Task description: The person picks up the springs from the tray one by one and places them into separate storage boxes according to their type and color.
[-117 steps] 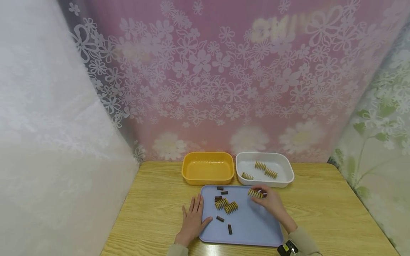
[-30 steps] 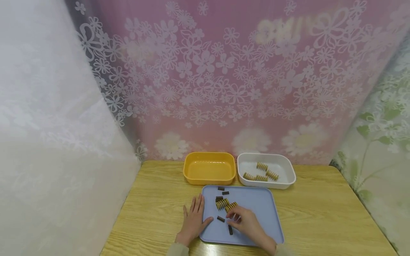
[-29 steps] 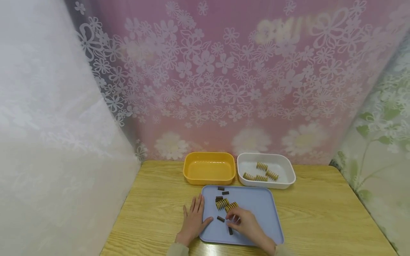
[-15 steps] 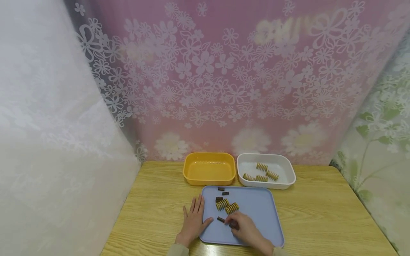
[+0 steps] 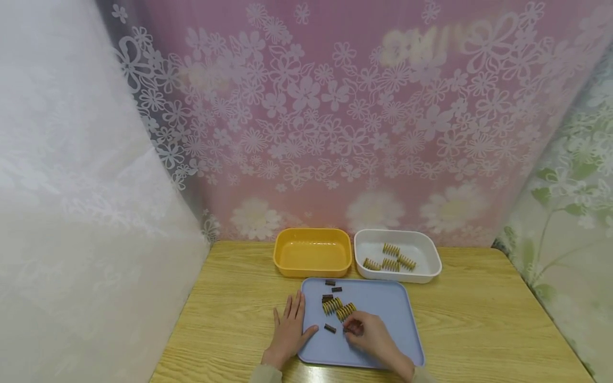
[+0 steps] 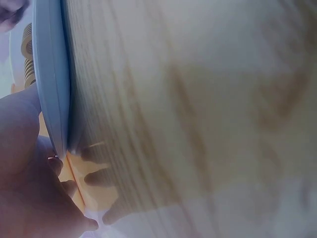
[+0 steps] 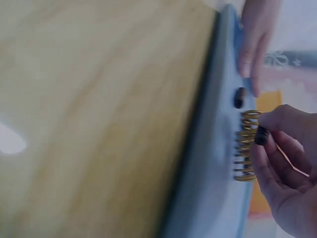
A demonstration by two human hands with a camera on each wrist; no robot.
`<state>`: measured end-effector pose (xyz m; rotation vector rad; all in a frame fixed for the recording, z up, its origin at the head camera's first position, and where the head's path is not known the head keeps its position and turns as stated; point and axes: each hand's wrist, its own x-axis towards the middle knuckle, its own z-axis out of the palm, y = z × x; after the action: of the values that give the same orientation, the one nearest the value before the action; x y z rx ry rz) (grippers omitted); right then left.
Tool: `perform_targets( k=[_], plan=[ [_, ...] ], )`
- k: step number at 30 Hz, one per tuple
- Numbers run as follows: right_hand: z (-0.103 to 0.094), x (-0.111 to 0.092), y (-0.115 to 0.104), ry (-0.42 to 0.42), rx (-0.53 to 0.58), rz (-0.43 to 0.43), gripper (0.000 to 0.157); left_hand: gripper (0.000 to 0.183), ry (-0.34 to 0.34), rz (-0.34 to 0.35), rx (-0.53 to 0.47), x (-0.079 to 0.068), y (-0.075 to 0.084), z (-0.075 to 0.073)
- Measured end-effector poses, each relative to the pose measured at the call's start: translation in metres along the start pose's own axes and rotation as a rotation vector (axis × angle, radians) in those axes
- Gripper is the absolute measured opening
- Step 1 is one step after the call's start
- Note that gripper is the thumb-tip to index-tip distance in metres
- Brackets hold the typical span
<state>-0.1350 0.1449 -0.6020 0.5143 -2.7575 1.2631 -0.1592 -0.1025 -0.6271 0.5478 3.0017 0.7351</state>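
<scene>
My right hand [image 5: 371,335] pinches a small dark coil spring [image 7: 262,136] between thumb and fingers, low over the front middle of the blue tray [image 5: 388,340]. Just beyond it lie two large yellow springs, a right one [image 5: 347,312] and a left one [image 5: 331,306], side by side. Another small dark spring [image 5: 330,328] lies left of my right fingertips. Several more dark springs, such as this one [image 5: 337,290], are toward the tray's back left. My left hand [image 5: 286,331] rests with fingers spread at the tray's left edge, its thumb over the rim.
Behind the tray stand a yellow container [image 5: 312,271] with nothing in it and, to its right, a white container [image 5: 426,276] holding several yellow springs [image 5: 391,249]. All sit on a wooden table [image 5: 479,308] with a flowered curtain [image 5: 335,133] behind.
The yellow spring my right hand held earlier now lies in the white container. That hand came back to the tray and lifted the front dark spring. My left hand stayed in place.
</scene>
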Motion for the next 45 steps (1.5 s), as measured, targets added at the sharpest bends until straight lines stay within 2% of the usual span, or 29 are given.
perform_targets(
  k=[7, 14, 21, 25, 30, 33, 36, 45],
  plan=[
    [-0.015, 0.025, -0.008, 0.163, 0.084, 0.001, 0.026, 0.088, -0.011, -0.020, 0.001, 0.001, -0.003, -0.004],
    [-0.025, 0.045, -0.011, 0.206, 0.058, -0.012, 0.028, 0.087, 0.044, 0.021, -0.026, 0.001, -0.009, -0.002],
    [-0.031, 0.067, -0.013, 0.201, 0.024, -0.009, 0.025, 0.087, 0.066, 0.023, -0.027, 0.000, -0.016, 0.005],
    [-0.037, 0.085, -0.013, 0.199, 0.004, -0.024, 0.023, 0.088, 0.043, 0.001, 0.003, 0.001, -0.016, 0.007],
    [-0.044, 0.112, -0.013, 0.218, -0.042, -0.033, 0.021, 0.089, -0.005, -0.024, 0.004, 0.001, -0.011, 0.002],
    [-0.046, 0.127, -0.013, 0.225, -0.060, -0.048, 0.020, 0.089, -0.010, -0.026, 0.011, 0.002, -0.011, 0.002],
    [-0.045, 0.141, -0.013, 0.210, -0.064, -0.044, 0.019, 0.089, -0.003, -0.017, 0.018, 0.003, -0.011, 0.003],
    [-0.030, 0.174, -0.006, 0.099, -0.094, -0.014, 0.014, 0.089, 0.006, 0.009, 0.026, 0.002, -0.004, -0.001]
  ],
)
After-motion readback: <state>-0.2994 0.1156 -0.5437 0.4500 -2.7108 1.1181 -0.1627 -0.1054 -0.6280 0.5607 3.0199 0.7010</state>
